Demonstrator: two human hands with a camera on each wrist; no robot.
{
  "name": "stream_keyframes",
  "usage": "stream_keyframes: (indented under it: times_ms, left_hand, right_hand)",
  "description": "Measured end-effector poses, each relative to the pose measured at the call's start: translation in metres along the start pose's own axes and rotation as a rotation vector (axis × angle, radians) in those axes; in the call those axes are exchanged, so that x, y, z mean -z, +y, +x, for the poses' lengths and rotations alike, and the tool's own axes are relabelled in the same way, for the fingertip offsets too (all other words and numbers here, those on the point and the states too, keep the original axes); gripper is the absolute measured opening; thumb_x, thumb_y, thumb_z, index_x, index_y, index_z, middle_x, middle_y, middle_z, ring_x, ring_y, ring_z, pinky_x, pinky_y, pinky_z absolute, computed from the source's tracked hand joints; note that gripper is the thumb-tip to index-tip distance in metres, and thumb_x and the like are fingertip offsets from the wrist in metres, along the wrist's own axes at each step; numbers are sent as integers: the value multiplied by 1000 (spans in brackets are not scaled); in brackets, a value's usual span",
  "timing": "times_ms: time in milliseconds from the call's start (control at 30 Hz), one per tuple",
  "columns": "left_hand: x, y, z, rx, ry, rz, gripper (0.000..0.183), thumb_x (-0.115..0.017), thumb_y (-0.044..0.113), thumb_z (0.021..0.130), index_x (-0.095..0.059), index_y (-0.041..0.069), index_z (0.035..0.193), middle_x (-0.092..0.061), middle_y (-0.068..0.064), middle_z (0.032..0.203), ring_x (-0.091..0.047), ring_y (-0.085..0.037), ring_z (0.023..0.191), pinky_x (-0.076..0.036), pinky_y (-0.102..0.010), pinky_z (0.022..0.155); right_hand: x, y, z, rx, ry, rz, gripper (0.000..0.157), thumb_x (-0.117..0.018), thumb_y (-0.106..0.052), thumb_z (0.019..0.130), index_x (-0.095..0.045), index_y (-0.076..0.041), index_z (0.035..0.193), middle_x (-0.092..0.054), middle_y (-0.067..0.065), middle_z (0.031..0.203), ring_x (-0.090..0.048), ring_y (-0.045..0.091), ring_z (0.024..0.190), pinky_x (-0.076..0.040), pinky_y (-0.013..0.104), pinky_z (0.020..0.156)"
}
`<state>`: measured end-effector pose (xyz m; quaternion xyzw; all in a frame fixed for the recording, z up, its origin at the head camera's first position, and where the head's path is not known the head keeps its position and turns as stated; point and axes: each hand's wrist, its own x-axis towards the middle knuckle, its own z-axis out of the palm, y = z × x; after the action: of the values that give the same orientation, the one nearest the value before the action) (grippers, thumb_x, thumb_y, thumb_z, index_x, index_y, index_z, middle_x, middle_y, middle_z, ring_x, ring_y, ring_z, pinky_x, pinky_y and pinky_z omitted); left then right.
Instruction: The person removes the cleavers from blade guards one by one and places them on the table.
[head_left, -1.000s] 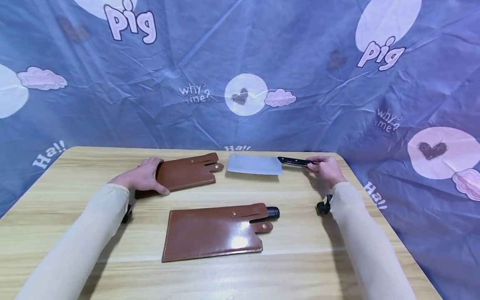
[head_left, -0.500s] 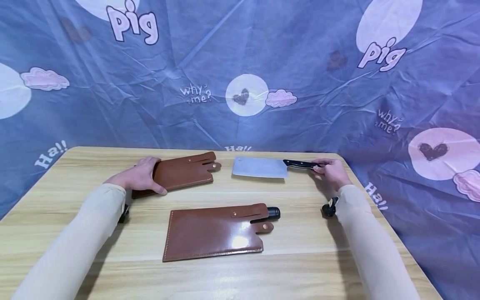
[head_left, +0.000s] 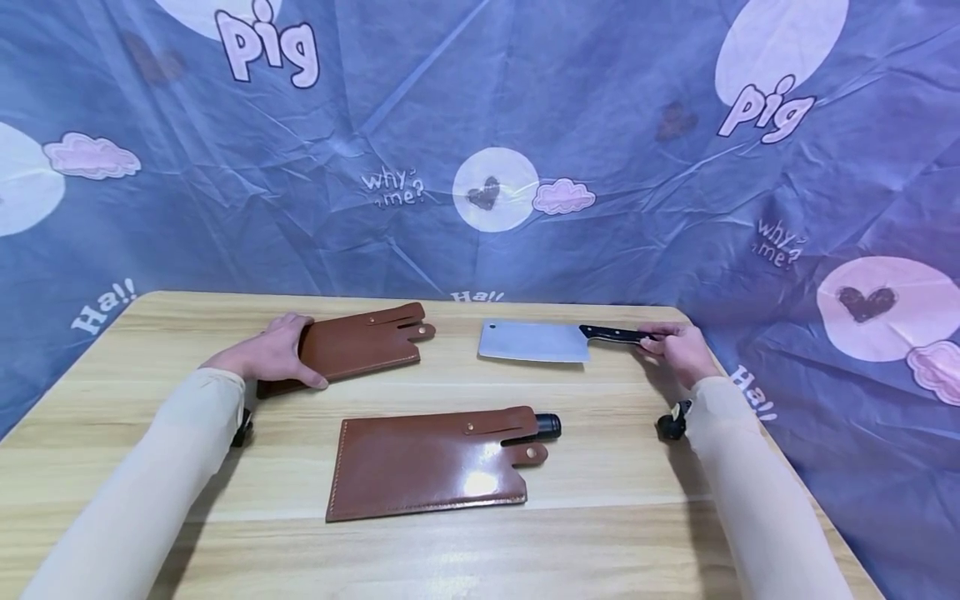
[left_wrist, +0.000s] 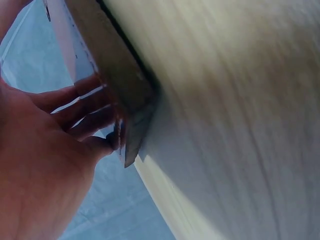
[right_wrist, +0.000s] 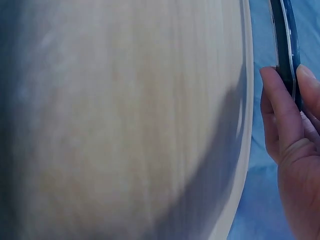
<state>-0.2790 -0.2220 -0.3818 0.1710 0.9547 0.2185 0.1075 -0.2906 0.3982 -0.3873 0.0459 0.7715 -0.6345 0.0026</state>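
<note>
In the head view my left hand [head_left: 273, 352] grips the left end of a brown leather knife sheath [head_left: 363, 340] at the back left. The left wrist view shows the fingers spread across one face of this sheath [left_wrist: 122, 70], its lower edge close to the tabletop. At the back right, my right hand [head_left: 678, 350] pinches the end of a black handle on a cleaver [head_left: 534, 342]. The broad blade points left toward the sheath's notched end, with a gap between them. Fingers and thumb meet on the handle [right_wrist: 286, 45] in the right wrist view.
A second brown sheath [head_left: 427, 462] lies at the front middle of the wooden table [head_left: 600, 542], a black handle end [head_left: 547, 426] sticking out of it. Behind the table hangs a blue printed cloth [head_left: 337, 208].
My right hand has drawn the cleaver to the right and slightly nearer, widening the gap to the sheath. The left hand and its sheath have shifted a little left.
</note>
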Motion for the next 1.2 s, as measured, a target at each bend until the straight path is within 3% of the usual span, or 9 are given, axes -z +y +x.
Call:
stream_keyframes:
  times_ms: [267, 533, 733, 867, 967, 1200]
  left_hand:
    - [1, -2, -3, -9, 5, 3, 117, -78, 53, 55, -18, -8, 136, -18, -29, 136, -14, -44, 123, -21, -59, 93]
    - [1, -3, -3, -4, 0, 8, 118, -77, 54, 55, -17, -7, 137, -15, -29, 138, -11, -45, 125, -20, -60, 93]
    - [1, -6, -4, -6, 1, 24, 119, -77, 55, 55, -18, -10, 135, -19, -30, 136, -15, -45, 123, -21, -59, 93]
    - [0, -6, -5, -5, -6, 16, 119, -76, 55, 55, -17, -10, 135, -18, -31, 136, -15, -46, 122, -21, -60, 93]
    - [0, -6, -5, -4, -12, 9, 119, -76, 55, 56, -16, -10, 135, -16, -31, 136, -14, -46, 123, -20, -60, 93]
    - [1, -8, -5, -19, -16, -2, 118, -76, 55, 56, -16, -10, 135, -17, -31, 136, -14, -46, 123, -20, -59, 93]
  right_hand:
    - [5, 5, -2, -26, -4, 54, 40, -53, 11, 83, -40, 20, 120, -63, -2, 84, -63, 11, 76, -47, 26, 75]
    - [10, 2, -6, -64, 7, 117, 34, -55, 12, 81, -50, 14, 115, -65, -2, 83, -63, 12, 76, -47, 26, 76]
    - [9, 2, -8, -64, -5, 115, 40, -55, 13, 81, -43, 18, 119, -64, -1, 83, -63, 12, 77, -46, 27, 78]
    - [11, 4, -9, -65, -17, 23, 44, -56, 10, 81, -39, 20, 121, -61, -3, 85, -62, 9, 76, -47, 26, 77]
    - [12, 5, -9, -50, -24, -109, 45, -58, 6, 82, -41, 18, 121, -58, -2, 89, -61, 5, 76, -47, 23, 76]
    - [14, 5, -6, 83, -18, -491, 36, -63, -4, 81, -54, 10, 113, -53, 19, 104, -51, 11, 86, -42, 14, 71]
